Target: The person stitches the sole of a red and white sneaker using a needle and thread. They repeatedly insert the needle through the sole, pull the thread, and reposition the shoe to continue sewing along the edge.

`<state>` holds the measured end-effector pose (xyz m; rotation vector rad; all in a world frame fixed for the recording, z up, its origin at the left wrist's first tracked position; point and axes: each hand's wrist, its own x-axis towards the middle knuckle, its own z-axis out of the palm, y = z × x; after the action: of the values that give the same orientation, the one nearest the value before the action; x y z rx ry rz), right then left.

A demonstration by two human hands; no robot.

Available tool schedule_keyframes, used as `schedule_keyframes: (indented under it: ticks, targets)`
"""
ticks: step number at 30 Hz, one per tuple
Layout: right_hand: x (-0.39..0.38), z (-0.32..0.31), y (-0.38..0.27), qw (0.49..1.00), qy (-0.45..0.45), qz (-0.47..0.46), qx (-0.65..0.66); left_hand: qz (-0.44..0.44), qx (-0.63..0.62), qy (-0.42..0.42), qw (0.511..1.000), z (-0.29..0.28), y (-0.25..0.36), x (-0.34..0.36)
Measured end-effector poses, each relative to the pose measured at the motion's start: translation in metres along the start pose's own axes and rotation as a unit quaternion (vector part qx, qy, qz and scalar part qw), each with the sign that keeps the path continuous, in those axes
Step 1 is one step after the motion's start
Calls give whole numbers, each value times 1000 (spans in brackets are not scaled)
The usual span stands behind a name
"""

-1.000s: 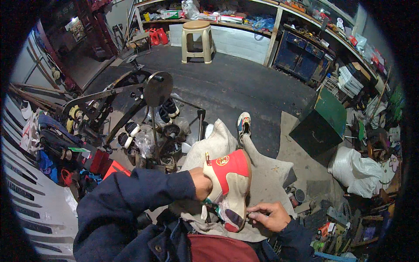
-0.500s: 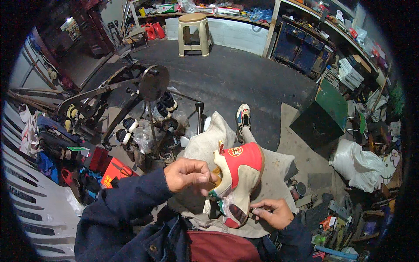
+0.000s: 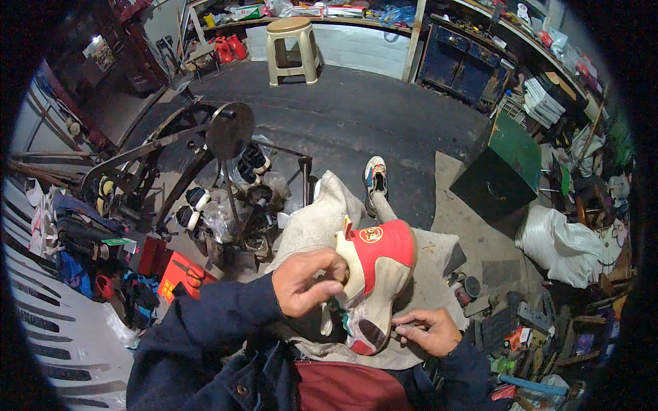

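A cream shoe (image 3: 392, 270) with a red heel panel and a round gold emblem lies on its side across my lap, heel away from me and opening to the left. My left hand (image 3: 310, 281) is at that opening, its curled fingertips partly hidden inside and the thumb close by; what they hold does not show. A pale lace or tab hangs below it. At the sole edge near the toe, my right hand (image 3: 432, 331) pinches something small and dark, too small to name. A grey cloth (image 3: 319, 226) covers my lap beneath the shoe.
A black iron machine with a round disc (image 3: 232, 130) stands front left, shoes and plastic bags around its base. Scissors lie on a red box (image 3: 184, 275) at left. A green box (image 3: 500, 168) and white sack (image 3: 558, 245) are at right. A stool (image 3: 293, 51) stands farther off.
My left hand has turned and shifted slightly right, closer into the shoe's opening. My right hand stays at the sole edge. The whole view has shifted a little.
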<state>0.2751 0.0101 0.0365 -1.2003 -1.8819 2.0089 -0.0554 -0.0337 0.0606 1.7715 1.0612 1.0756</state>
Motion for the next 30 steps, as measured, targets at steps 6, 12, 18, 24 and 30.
schedule_keyframes:
  ticks: [6, 12, 18, 24, 30]
  targets:
    - [2, -1, -1, 1000, -11, 6, 0, -124, 84, -227, 962, -2, 4, 16]
    - [4, 1, -6, 1000, -12, 10, 1, -209, 30, -357, 910, 11, -5, 35]
    - [6, 3, -9, 998, 1, 27, -51, -213, -69, -309, 924, 22, -17, 28]
    - [14, 1, -13, 993, -22, -7, -118, -234, -104, -311, 915, 22, -25, 11]
    - [18, 5, -4, 990, -7, -55, -129, -194, -145, -307, 920, 32, -40, 0]
